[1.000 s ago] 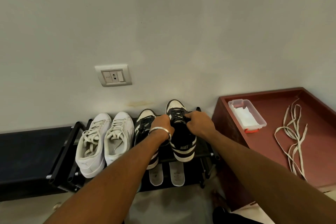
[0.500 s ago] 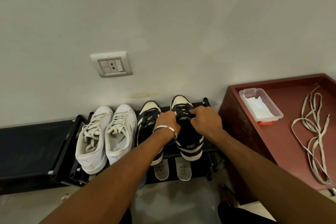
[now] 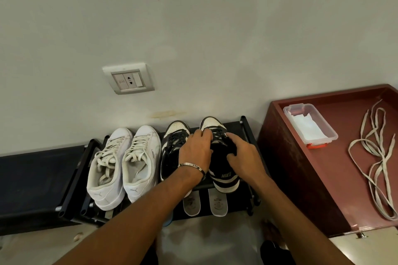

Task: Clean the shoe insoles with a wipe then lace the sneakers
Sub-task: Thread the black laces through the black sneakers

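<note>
A black-and-white sneaker (image 3: 224, 176) stands on the top shelf of a black shoe rack (image 3: 246, 129), toe toward the wall. My left hand (image 3: 195, 150) grips it from the left, fingers curled over its black laces. My right hand (image 3: 245, 157) holds its right side at the collar, thumb inside the opening. Its twin (image 3: 172, 150) stands just left of it, partly behind my left wrist. Two grey insoles (image 3: 191, 204) (image 3: 217, 203) lie on the lower shelf below. A clear box of white wipes (image 3: 310, 127) and loose cream laces (image 3: 374, 157) lie on the red cabinet top.
A pair of white laced sneakers (image 3: 125, 163) fills the rack's left half. The red cabinet (image 3: 301, 178) stands right of the rack, a black bench (image 3: 32, 178) to its left. A wall socket (image 3: 129, 78) is above the shoes. The wall is close behind the rack.
My fingers have loosened and spread from a tight pinch at the laces to a wider hold over the tongue and collar. The sneaker stays on the rack.
</note>
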{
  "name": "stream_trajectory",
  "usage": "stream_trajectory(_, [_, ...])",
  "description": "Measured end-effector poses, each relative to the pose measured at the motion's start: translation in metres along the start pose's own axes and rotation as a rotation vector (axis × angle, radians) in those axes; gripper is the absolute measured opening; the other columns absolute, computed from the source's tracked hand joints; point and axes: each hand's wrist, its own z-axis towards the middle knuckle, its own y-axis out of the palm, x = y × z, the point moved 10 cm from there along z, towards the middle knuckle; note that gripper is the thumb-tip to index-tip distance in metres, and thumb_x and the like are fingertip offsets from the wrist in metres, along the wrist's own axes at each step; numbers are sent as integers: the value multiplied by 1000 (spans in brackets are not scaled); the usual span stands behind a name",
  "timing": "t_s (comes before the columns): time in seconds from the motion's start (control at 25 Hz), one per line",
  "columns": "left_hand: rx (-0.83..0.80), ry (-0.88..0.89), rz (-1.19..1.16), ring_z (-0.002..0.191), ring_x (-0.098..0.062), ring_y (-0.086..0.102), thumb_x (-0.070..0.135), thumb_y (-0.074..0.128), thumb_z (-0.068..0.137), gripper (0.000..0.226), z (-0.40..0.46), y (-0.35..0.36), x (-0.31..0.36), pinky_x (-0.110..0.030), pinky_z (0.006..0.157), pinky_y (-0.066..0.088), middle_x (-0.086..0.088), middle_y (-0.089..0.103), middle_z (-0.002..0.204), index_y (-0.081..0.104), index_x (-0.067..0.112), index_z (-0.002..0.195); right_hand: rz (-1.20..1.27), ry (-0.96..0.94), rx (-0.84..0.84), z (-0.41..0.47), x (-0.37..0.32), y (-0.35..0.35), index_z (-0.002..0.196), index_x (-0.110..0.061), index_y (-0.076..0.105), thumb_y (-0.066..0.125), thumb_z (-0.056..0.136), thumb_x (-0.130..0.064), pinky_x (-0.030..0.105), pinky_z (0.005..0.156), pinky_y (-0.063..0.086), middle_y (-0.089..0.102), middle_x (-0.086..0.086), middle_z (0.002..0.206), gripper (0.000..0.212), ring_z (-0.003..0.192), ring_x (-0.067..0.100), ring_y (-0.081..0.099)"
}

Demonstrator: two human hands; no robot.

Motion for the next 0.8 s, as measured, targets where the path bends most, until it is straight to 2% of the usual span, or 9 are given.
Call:
stream_trajectory(0.12, [-86,24,40,93,-25,61,25,64,90,20,9,-1,2,-36,74,50,-3,59,107,54,19,107,-164,-119,84,-7,-12,1,140,-21,51,62,83,1,40,92,54,62,1,129,61,115,23,58])
stream_trajectory(0.24, [-115,111,202,94,-26,62,37,59,93,25,18,-8,12,-36,74,45,-5,63,103,59,15,104,-244,-172,102,-4,-17,-2,132,-26,59,64,84,-2,40,84,57,63,-3,125,54,108,23,62])
stream_trajectory(0.28, [-129,119,193,92,-24,61,40,57,93,26,21,-11,13,-36,74,45,-4,63,98,60,15,100,-235,-182,91,-2,-15,-3,129,-28,61,66,84,-4,40,83,57,64,-4,122,51,106,22,63])
stream_trajectory(0.36, [-212,72,-2,77,-17,57,38,56,95,25,28,-9,3,-35,73,46,1,58,83,62,16,87,-204,-185,74,1,-9,-4,122,-28,65,68,85,-9,40,82,57,66,-5,117,42,103,20,64])
stream_trajectory(0.48, [-349,-94,-410,53,-8,39,36,50,100,35,29,-1,-10,-26,59,34,7,43,59,55,17,70,-203,-188,65,1,-4,-5,106,-22,70,66,89,-18,36,78,56,67,-6,103,17,94,17,65])
stream_trajectory(0.6, [-335,-217,-649,58,-14,36,55,51,93,50,30,-10,-10,-27,61,31,-1,38,60,38,23,58,-187,-188,81,3,-4,-10,94,-18,63,64,92,-21,33,72,53,62,-5,96,4,86,15,60])
stream_trajectory(0.68, [-270,-272,-800,67,-19,46,65,54,85,53,39,-24,-8,-31,70,40,-4,50,66,44,24,54,-101,-230,114,2,-14,-17,92,-18,56,62,94,-19,31,72,48,58,-5,97,6,87,14,55])
stream_trajectory(0.72, [-237,-295,-894,69,-19,50,65,55,85,52,44,-32,-7,-33,73,43,-3,55,65,48,24,54,-10,-232,118,2,-18,-20,93,-18,55,60,95,-18,30,73,47,56,-5,98,6,89,13,53])
stream_trajectory(0.8, [-206,-294,-1030,62,-17,52,53,55,92,45,54,-48,1,-34,73,46,3,52,56,51,21,62,205,-161,67,6,-22,-21,94,-17,54,55,99,-17,27,73,45,58,-4,93,5,87,12,55])
